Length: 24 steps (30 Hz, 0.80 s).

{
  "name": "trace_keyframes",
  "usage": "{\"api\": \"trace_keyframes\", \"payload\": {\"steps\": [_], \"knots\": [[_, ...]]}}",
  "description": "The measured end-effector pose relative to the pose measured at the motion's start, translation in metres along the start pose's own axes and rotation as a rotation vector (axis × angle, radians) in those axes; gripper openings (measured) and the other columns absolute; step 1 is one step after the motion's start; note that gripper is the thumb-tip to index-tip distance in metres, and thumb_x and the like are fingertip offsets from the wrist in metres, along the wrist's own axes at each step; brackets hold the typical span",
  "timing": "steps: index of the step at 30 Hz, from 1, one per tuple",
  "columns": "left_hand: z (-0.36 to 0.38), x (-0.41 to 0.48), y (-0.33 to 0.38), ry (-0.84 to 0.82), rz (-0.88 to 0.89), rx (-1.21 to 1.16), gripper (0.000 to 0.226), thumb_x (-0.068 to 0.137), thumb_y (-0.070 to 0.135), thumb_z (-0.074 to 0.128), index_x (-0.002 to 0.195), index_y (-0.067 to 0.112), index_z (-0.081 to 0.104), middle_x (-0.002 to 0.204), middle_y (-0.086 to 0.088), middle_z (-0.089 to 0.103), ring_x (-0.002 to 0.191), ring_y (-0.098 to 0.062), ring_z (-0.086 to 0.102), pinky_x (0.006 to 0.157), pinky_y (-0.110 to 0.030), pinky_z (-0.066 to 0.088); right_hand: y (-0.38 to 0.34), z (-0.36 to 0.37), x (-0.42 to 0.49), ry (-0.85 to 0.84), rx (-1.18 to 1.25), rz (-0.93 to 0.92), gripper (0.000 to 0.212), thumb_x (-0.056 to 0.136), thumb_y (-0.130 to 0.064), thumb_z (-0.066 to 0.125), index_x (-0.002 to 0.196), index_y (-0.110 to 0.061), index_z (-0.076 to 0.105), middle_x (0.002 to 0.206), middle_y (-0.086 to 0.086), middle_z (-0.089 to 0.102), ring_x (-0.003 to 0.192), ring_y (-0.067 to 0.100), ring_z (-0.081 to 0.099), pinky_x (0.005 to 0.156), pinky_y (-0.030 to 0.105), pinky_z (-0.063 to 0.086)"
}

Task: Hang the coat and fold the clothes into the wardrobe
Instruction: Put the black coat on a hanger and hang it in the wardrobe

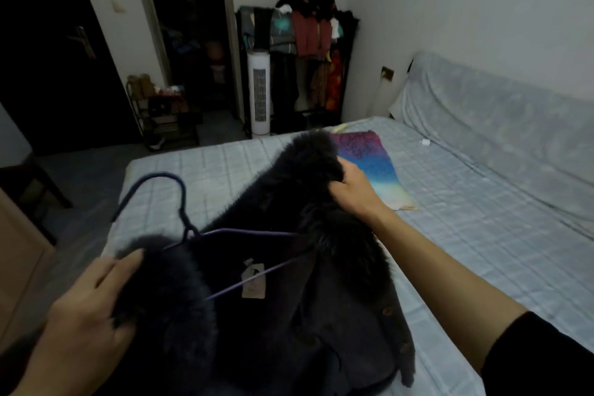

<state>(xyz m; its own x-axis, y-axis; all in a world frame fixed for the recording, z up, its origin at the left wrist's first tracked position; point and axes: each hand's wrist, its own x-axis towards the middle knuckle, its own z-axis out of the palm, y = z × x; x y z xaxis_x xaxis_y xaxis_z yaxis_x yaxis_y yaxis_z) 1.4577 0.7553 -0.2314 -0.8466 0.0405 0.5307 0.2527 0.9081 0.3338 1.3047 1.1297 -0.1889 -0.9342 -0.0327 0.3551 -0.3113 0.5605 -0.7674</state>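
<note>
Over the pale checked bed (450, 235) lies the dark fur-collared coat (305, 315), a purple wire hanger (180, 202) half inside its neck, left hand (86, 315) and right hand (353, 193) each gripping its fur, probably spreading it over the hanger's arms; its neck label (254, 280) is unreadable.

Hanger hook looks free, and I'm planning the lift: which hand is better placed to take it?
Probably left. The left hand holds the fur collar of the coat just below the hanger hook; the right hand grips the collar farther off, across the coat.
</note>
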Motion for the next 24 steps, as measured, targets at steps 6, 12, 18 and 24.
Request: {"api": "trace_keyframes", "payload": {"steps": [6,12,18,24], "knots": [[-0.011,0.011,0.033,0.053,-0.004,-0.027,0.064,0.061,0.003,0.058,0.125,-0.002,0.061,0.099,-0.013,0.059,0.085,-0.041,0.062,0.075,-0.051,0.053,-0.053,0.005,-0.047,0.009,0.011,-0.145,0.038,0.080,0.004,0.061,0.085,-0.034,0.055,0.071,-0.020,0.058,0.068,-0.013,0.053,0.065,0.011,0.040],[-0.022,0.011,0.034,0.165,-0.068,-0.064,0.061,0.064,0.006,0.054,0.124,0.000,0.062,0.096,-0.016,0.061,0.083,-0.041,0.062,0.074,-0.051,0.052,-0.071,0.005,-0.092,0.110,-0.014,-0.291,0.027,0.077,-0.006,0.062,0.091,-0.029,0.060,0.092,-0.008,0.062,0.089,-0.006,0.058,0.076,0.013,0.044],[-0.031,0.004,0.042,0.194,-0.061,-0.134,0.059,0.064,0.006,0.052,0.122,0.002,0.064,0.095,-0.012,0.062,0.084,-0.037,0.062,0.076,-0.047,0.051,-0.080,0.013,-0.121,-0.002,-0.071,-0.409,0.033,0.082,0.000,0.062,0.113,-0.008,0.067,0.126,0.005,0.051,0.117,0.014,0.056,0.100,0.031,0.046],[-0.037,0.002,0.034,0.215,-0.074,-0.135,0.056,0.067,0.006,0.052,0.122,0.002,0.064,0.097,-0.012,0.062,0.084,-0.038,0.063,0.075,-0.046,0.051,-0.096,0.019,-0.145,-0.065,-0.258,-0.606,0.030,0.089,-0.021,0.060,0.115,-0.008,0.066,0.133,0.014,0.051,0.120,0.031,0.051,0.097,0.043,0.041]]}}
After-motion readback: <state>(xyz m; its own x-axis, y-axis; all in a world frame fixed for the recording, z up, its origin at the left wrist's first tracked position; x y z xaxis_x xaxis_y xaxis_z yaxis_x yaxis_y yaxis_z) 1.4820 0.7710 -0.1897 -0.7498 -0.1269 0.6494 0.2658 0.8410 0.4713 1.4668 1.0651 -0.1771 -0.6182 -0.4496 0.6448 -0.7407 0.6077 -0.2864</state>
